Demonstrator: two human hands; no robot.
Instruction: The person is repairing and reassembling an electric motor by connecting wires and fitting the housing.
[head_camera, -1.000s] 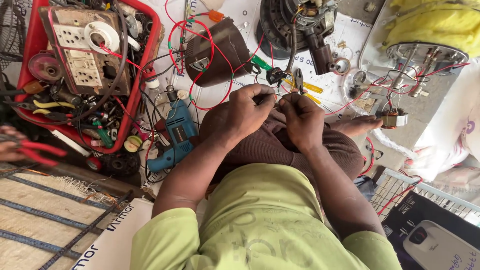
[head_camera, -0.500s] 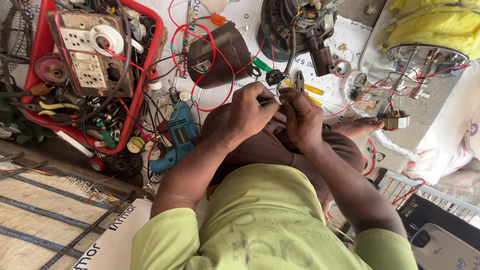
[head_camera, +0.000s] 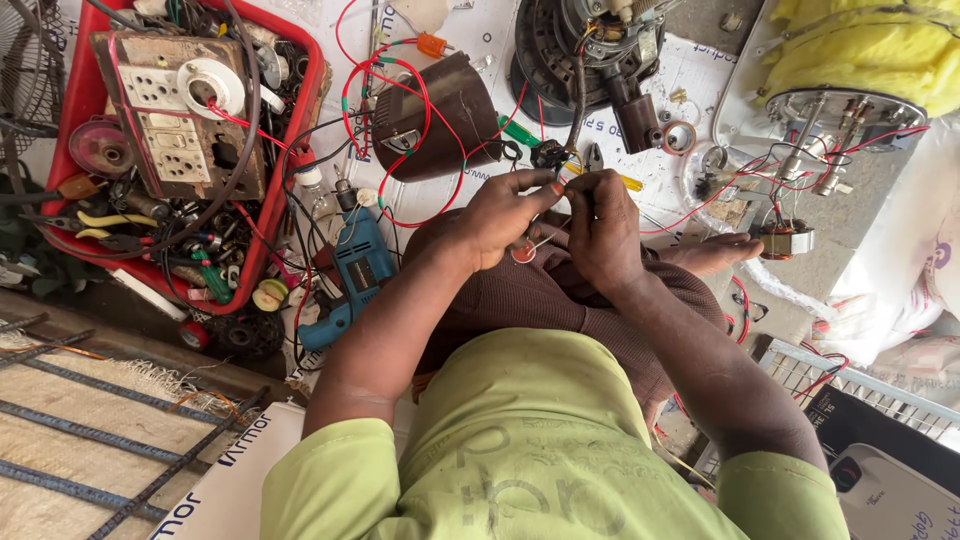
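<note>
Both hands met over the lap: the left hand (head_camera: 497, 215) pinched a thin wire (head_camera: 543, 240) between thumb and fingers, grip together on it, and the right hand (head_camera: 603, 228) pinched the same wire close at its 3 o'clock. A small black part (head_camera: 549, 154) sat just at 12 o'clock of the fingertips, trailing a dark lead. A blue drill (head_camera: 355, 272) lay at 9 o'clock, a red tray (head_camera: 308, 100) of tools at 10. Judging by loose red wires (head_camera: 425, 110) and opened motors around, the wiring looked mid-way, joints unfinished
</note>
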